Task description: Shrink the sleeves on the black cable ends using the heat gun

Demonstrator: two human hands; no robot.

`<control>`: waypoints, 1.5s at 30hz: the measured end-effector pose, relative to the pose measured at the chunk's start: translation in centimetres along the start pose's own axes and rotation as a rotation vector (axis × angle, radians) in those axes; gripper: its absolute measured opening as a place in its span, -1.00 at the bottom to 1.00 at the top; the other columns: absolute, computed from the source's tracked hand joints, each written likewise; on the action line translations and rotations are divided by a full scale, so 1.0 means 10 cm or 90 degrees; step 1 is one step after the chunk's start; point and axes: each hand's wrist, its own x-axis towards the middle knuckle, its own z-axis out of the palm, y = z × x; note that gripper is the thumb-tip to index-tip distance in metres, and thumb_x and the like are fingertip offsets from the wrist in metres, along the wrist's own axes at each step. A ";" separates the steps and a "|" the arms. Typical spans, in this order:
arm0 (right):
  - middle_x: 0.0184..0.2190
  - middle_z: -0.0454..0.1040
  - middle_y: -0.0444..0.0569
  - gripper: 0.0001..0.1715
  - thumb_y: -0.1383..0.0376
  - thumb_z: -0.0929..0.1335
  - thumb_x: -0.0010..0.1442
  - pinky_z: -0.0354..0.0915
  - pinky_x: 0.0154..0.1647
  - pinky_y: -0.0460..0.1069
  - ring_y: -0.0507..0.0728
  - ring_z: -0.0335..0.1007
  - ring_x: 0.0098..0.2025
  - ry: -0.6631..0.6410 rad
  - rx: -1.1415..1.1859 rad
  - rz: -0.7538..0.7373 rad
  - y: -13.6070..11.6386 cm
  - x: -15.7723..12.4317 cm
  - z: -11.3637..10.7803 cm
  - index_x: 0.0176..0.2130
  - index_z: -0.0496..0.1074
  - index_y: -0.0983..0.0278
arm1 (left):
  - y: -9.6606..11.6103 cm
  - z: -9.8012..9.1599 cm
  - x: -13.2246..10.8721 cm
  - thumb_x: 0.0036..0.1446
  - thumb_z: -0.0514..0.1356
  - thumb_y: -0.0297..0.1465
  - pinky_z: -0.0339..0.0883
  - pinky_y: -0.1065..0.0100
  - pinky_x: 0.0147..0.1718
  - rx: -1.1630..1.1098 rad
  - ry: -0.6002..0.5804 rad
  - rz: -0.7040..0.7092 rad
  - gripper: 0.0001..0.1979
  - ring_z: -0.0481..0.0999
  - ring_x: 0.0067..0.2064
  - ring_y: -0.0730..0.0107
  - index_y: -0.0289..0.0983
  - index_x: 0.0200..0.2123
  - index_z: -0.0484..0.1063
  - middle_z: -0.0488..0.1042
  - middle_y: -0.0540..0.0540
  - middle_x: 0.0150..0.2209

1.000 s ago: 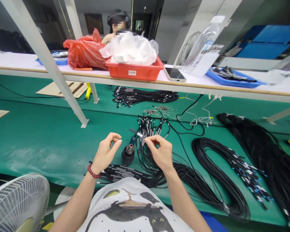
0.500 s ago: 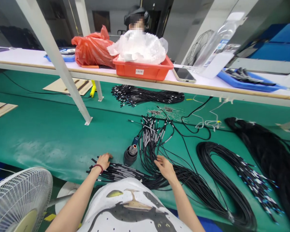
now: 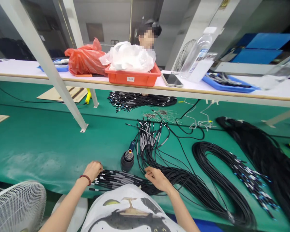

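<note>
My left hand point(image 3: 94, 169) is at the left ends of a bundle of black cables with grey sleeves point(image 3: 119, 179), its fingers loosely bent against the tips. My right hand point(image 3: 157, 178) rests by the same bundle farther right, fingers slightly bent and apart, where a second group of cables point(image 3: 147, 138) fans upward. Some of its fingertips are hard to make out among the cables. Between my hands, a little farther off, a heat gun point(image 3: 127, 160) stands with its nozzle up.
A coiled cable bundle point(image 3: 215, 180) and a black bundle point(image 3: 251, 145) lie at right. Above the green table point(image 3: 38, 138), a shelf holds a red tray point(image 3: 132, 79), a phone point(image 3: 172, 80) and a bottle point(image 3: 198, 53). A fan point(image 3: 19, 206) stands lower left. A person point(image 3: 147, 37) is behind the shelf.
My left hand has moved left, from on top of the bundle to its end, and the cable tips look more even. My right hand has shifted left and nearer to me. The view has shifted slightly.
</note>
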 end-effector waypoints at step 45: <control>-0.40 0.40 -0.17 -0.86 0.31 0.23 0.32 0.18 -0.32 -0.09 0.01 0.27 -0.36 -0.023 0.048 -0.250 -1.95 -0.73 -0.53 -0.29 0.33 0.25 | 1.44 -1.59 -1.09 0.36 -0.07 -0.35 0.10 0.27 -0.32 -0.006 0.246 0.359 -0.74 0.36 -0.34 0.32 -0.23 -0.32 0.35 0.43 0.01 -0.39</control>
